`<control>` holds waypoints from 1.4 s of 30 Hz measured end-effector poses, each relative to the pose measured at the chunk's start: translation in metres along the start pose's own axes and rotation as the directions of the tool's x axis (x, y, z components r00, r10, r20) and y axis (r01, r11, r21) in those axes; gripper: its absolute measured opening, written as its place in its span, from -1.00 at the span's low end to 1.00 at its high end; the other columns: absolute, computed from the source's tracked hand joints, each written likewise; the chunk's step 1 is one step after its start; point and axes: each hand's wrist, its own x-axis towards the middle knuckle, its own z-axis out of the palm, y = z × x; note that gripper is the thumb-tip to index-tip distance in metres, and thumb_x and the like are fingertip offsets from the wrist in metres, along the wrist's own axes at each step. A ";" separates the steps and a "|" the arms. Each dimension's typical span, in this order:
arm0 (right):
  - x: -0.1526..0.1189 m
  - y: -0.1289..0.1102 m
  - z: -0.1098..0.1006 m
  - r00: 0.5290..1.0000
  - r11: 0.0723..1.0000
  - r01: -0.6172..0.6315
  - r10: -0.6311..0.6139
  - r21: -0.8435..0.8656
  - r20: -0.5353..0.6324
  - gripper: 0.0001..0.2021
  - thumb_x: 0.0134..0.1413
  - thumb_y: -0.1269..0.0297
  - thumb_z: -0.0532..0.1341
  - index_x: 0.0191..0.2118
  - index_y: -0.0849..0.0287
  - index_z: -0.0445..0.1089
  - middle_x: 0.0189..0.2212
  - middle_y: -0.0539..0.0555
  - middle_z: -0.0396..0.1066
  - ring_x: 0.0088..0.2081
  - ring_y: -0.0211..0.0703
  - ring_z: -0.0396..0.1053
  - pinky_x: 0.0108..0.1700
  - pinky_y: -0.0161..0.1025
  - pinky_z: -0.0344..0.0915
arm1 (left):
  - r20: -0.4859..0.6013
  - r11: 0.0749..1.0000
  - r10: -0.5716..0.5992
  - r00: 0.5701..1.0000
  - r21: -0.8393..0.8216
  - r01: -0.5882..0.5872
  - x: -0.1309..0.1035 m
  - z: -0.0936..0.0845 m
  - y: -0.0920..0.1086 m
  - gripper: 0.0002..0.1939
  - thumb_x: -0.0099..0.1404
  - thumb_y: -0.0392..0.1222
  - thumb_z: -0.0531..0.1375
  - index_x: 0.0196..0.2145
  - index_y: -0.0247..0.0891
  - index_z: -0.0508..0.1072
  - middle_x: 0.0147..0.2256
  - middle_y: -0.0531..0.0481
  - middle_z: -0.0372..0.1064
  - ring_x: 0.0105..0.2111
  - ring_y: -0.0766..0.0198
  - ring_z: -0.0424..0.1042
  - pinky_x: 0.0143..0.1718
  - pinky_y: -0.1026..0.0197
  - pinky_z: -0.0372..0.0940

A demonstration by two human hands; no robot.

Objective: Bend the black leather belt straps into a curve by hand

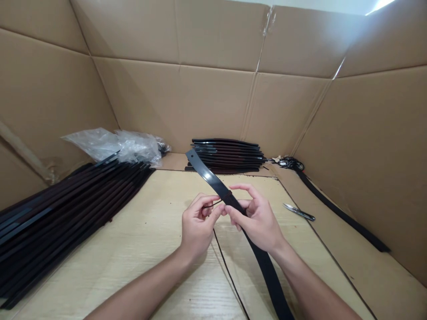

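Observation:
A long black strap-like strip, slightly curved, slants across the middle of the view; its far end is glossy with a small hole. My right hand grips the strip just below a dark wrapped band, thumb on top and fingers around the far edge. Pinched in my left hand is a thin dark cord, close against the strip's left edge by the band. The cord trails down toward the bottom of the view. The strip's near end leaves the picture at the bottom.
Many similar dark strips lie stacked at left beneath a clear plastic bag. Another stack sits at the back. Thread snips lie at right, near a single strip and tangled cords. Cardboard walls enclose the wooden table.

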 end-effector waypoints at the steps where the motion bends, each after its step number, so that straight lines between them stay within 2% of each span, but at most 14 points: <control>1: 0.000 0.001 0.000 1.000 1.000 -0.005 0.005 -0.001 0.003 -0.19 -0.23 -0.13 0.14 0.14 0.14 -0.07 -0.47 -0.01 0.39 -0.64 -0.79 0.10 -0.58 -0.73 0.10 | 0.015 1.000 0.004 1.000 -0.006 -0.004 0.000 0.000 0.000 -0.60 -0.05 -0.05 0.29 -0.32 -0.42 0.41 -0.38 0.00 0.35 -0.47 0.59 0.38 -0.43 0.54 0.33; 10: -0.004 -0.003 0.002 0.999 0.999 -0.038 0.038 -0.009 0.020 -0.22 -0.24 -0.11 0.16 0.09 0.19 -0.04 -0.36 0.04 0.42 -0.60 -0.76 0.18 -0.56 -0.71 0.15 | 0.021 1.000 0.014 1.000 -0.011 -0.014 0.001 -0.003 0.002 -0.63 -0.07 -0.05 0.30 -0.43 -0.43 0.37 -0.47 0.05 0.29 -0.52 0.57 0.36 -0.50 0.50 0.30; 14: -0.007 -0.003 0.000 1.000 0.997 -0.024 0.024 -0.076 0.003 -0.24 -0.21 -0.13 0.13 0.12 0.15 -0.02 -0.39 0.03 0.43 -0.58 -0.79 0.14 -0.53 -0.74 0.14 | 0.039 0.995 -0.058 0.998 -0.084 0.061 0.001 -0.002 0.007 -0.62 -0.09 -0.07 0.32 -0.43 -0.43 0.36 -0.47 0.06 0.30 -0.53 0.59 0.36 -0.49 0.52 0.31; 16: -0.011 -0.005 -0.002 1.000 0.990 -0.018 0.019 -0.139 0.003 -0.27 -0.17 -0.11 0.10 0.14 0.12 -0.01 -0.40 0.02 0.43 -0.57 -0.82 0.12 -0.52 -0.77 0.11 | 0.070 0.985 -0.103 0.992 -0.133 0.112 0.002 -0.002 0.008 -0.61 -0.11 -0.08 0.33 -0.42 -0.44 0.36 -0.46 0.05 0.34 -0.52 0.61 0.35 -0.48 0.54 0.31; 18: -0.015 -0.006 -0.004 1.000 0.981 0.000 0.004 -0.192 0.021 -0.31 -0.12 -0.06 0.08 0.16 0.12 0.02 -0.32 0.06 0.44 -0.53 -0.83 0.16 -0.48 -0.80 0.14 | 0.114 0.973 -0.125 0.986 -0.182 0.144 0.002 -0.003 0.007 -0.61 -0.10 -0.09 0.33 -0.38 -0.44 0.38 -0.46 0.03 0.37 -0.49 0.61 0.35 -0.44 0.56 0.32; 23: -0.022 -0.008 -0.007 0.992 0.965 0.112 -0.094 -0.239 0.087 -0.41 -0.07 0.04 0.07 0.12 0.11 0.15 -0.06 0.09 0.36 -0.29 -0.81 0.36 -0.18 -0.82 0.34 | 0.236 0.938 -0.133 0.963 -0.283 0.199 0.005 -0.007 -0.002 -0.62 -0.06 -0.13 0.31 -0.28 -0.39 0.44 -0.33 -0.05 0.44 -0.39 0.60 0.38 -0.31 0.52 0.37; 25: -0.022 -0.006 -0.007 0.987 0.964 0.150 -0.132 -0.220 0.092 -0.43 -0.08 0.06 0.09 0.10 0.14 0.19 -0.02 0.09 0.33 -0.24 -0.80 0.37 -0.13 -0.81 0.37 | 0.278 0.923 -0.151 0.949 -0.304 0.236 0.006 -0.008 -0.004 -0.61 -0.07 -0.14 0.31 -0.28 -0.41 0.45 -0.30 -0.09 0.44 -0.39 0.58 0.38 -0.31 0.50 0.37; 28: -0.021 -0.003 -0.007 0.982 0.959 0.179 -0.160 -0.220 0.101 -0.42 -0.10 0.07 0.12 0.09 0.15 0.21 -0.03 0.08 0.33 -0.21 -0.79 0.36 -0.09 -0.79 0.38 | 0.312 0.896 -0.150 0.938 -0.359 0.263 0.008 -0.010 -0.003 -0.60 -0.11 -0.14 0.34 -0.33 -0.44 0.43 -0.38 -0.06 0.42 -0.46 0.58 0.35 -0.40 0.49 0.32; 33: -0.021 0.000 -0.009 0.970 0.939 0.225 -0.190 -0.260 0.154 -0.46 -0.08 0.07 0.10 0.08 0.11 0.24 -0.07 0.05 0.35 -0.18 -0.80 0.34 -0.11 -0.81 0.36 | 0.346 0.906 -0.139 0.928 -0.334 0.260 0.011 -0.012 0.000 -0.62 -0.15 -0.12 0.36 -0.49 -0.47 0.37 -0.54 0.04 0.31 -0.50 0.56 0.33 -0.40 0.47 0.28; 36: -0.017 0.000 -0.012 0.982 0.970 0.169 -0.151 -0.173 0.110 -0.45 -0.09 0.06 0.11 0.07 0.12 0.24 0.03 0.07 0.28 -0.13 -0.77 0.36 -0.12 -0.81 0.37 | 0.329 0.931 -0.141 0.934 -0.277 0.238 0.012 -0.013 0.000 -0.66 -0.10 -0.11 0.33 -0.45 -0.44 0.38 -0.47 0.02 0.37 -0.45 0.56 0.35 -0.35 0.46 0.29; 42: -0.007 -0.003 -0.015 0.996 0.998 0.053 -0.051 -0.023 0.071 -0.37 -0.17 0.03 0.17 0.06 0.23 0.22 0.01 0.14 0.31 -0.28 -0.77 0.34 -0.37 -0.81 0.26 | 0.313 0.969 -0.139 0.940 -0.151 0.193 0.012 -0.011 0.002 -0.71 0.03 -0.08 0.23 -0.42 -0.41 0.39 -0.37 -0.02 0.41 -0.46 0.65 0.24 -0.40 0.52 0.16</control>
